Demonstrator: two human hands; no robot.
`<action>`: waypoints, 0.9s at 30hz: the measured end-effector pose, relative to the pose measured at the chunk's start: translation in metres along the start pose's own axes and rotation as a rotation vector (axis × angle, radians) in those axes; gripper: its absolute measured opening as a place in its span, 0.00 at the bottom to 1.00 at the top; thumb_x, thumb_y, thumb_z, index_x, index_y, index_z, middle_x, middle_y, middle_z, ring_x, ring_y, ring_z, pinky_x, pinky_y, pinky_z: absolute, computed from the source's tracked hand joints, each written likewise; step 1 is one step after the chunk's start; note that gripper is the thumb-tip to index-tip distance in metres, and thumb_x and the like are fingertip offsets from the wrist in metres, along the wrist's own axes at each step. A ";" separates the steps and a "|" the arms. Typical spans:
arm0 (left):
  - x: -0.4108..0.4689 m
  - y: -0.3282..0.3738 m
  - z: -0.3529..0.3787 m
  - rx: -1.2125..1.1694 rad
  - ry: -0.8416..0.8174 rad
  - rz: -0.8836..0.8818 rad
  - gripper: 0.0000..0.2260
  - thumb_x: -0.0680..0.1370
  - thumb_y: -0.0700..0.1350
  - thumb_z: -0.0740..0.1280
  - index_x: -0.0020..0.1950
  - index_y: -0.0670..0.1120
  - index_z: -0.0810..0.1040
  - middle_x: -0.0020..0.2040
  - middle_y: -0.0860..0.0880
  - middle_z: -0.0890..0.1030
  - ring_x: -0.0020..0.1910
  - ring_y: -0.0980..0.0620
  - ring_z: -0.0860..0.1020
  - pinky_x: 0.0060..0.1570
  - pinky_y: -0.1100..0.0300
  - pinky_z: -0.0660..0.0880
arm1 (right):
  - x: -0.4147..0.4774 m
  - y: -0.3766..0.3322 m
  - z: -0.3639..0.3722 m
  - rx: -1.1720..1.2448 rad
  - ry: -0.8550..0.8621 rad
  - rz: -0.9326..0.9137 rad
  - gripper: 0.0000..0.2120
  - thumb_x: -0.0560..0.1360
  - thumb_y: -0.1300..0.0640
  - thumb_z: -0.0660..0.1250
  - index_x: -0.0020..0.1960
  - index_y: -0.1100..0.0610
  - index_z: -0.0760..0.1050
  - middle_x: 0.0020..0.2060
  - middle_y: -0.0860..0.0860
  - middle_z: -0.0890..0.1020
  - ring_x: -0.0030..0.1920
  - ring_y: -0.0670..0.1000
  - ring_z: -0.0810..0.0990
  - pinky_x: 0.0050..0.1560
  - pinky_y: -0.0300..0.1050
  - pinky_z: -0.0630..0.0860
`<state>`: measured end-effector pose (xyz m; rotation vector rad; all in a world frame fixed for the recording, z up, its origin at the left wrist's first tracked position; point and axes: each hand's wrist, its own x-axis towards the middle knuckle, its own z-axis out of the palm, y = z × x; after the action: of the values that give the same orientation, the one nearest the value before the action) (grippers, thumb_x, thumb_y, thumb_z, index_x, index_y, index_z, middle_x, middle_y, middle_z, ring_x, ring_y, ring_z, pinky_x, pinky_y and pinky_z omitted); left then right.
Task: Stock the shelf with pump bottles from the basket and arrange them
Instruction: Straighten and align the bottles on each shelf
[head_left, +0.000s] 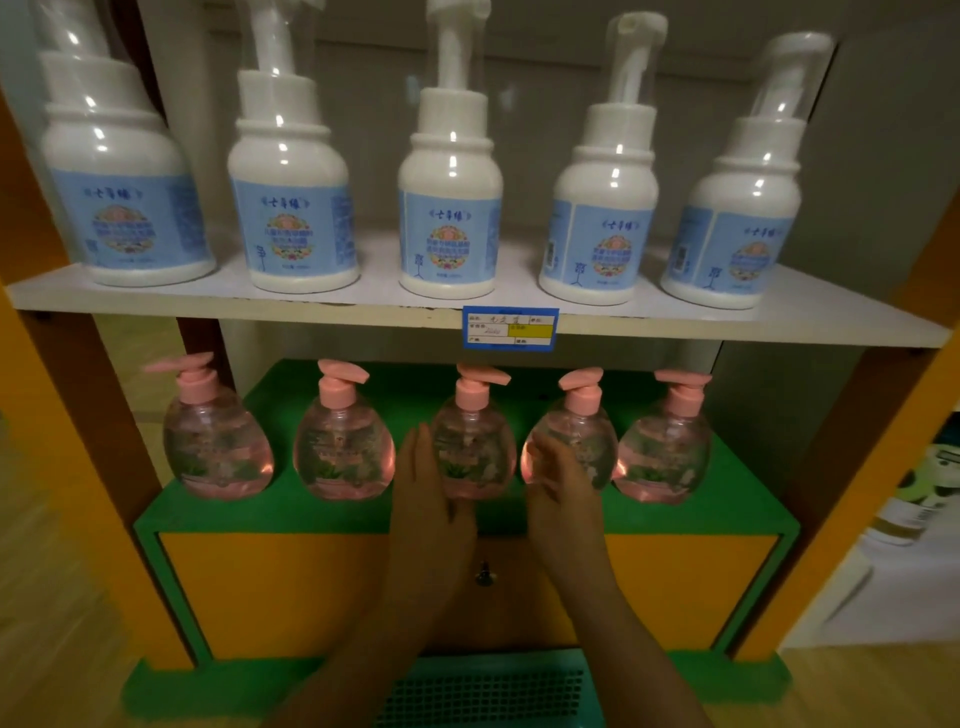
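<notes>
Several pink pump bottles stand in a row on the green lower shelf (363, 514). My left hand (428, 488) lies against the left side of the middle pink bottle (478, 447), fingers extended. My right hand (563, 486) wraps the front of the fourth pink bottle (582, 436), fingers curled on it. Other pink bottles stand at the far left (215, 441), second from left (340, 447) and far right (665, 447). A teal basket (488, 691) sits below, between my forearms; its contents are not visible.
Several white pump bottles with blue labels, such as the middle one (449, 208), line the white upper shelf (311, 306), which carries a blue price tag (510, 328). Orange frame posts flank the unit. An orange cabinet front with a small knob (484, 571) is under the green shelf.
</notes>
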<state>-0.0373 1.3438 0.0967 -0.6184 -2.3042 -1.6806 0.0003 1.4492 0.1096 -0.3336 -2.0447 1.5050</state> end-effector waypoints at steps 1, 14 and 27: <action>-0.006 0.003 0.003 0.003 0.050 0.041 0.29 0.72 0.28 0.61 0.71 0.41 0.59 0.68 0.47 0.66 0.69 0.50 0.64 0.69 0.59 0.60 | 0.002 0.003 -0.006 0.008 0.045 0.021 0.19 0.74 0.72 0.57 0.60 0.56 0.71 0.54 0.49 0.75 0.57 0.50 0.73 0.59 0.44 0.72; -0.002 0.037 0.068 -0.039 -0.271 -0.033 0.30 0.76 0.34 0.59 0.75 0.45 0.49 0.76 0.45 0.57 0.74 0.51 0.56 0.73 0.60 0.56 | 0.012 0.016 -0.047 -0.161 0.118 0.041 0.29 0.75 0.67 0.61 0.73 0.59 0.57 0.70 0.57 0.66 0.71 0.56 0.63 0.71 0.57 0.62; 0.007 0.050 0.085 0.049 -0.287 -0.036 0.31 0.75 0.33 0.58 0.74 0.42 0.48 0.74 0.40 0.56 0.72 0.43 0.61 0.70 0.48 0.64 | 0.018 0.022 -0.065 -0.240 0.013 0.040 0.29 0.75 0.68 0.60 0.74 0.59 0.55 0.73 0.56 0.63 0.73 0.54 0.60 0.73 0.55 0.59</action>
<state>-0.0144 1.4388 0.1150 -0.8622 -2.5556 -1.6380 0.0201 1.5169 0.1077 -0.4788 -2.2240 1.2777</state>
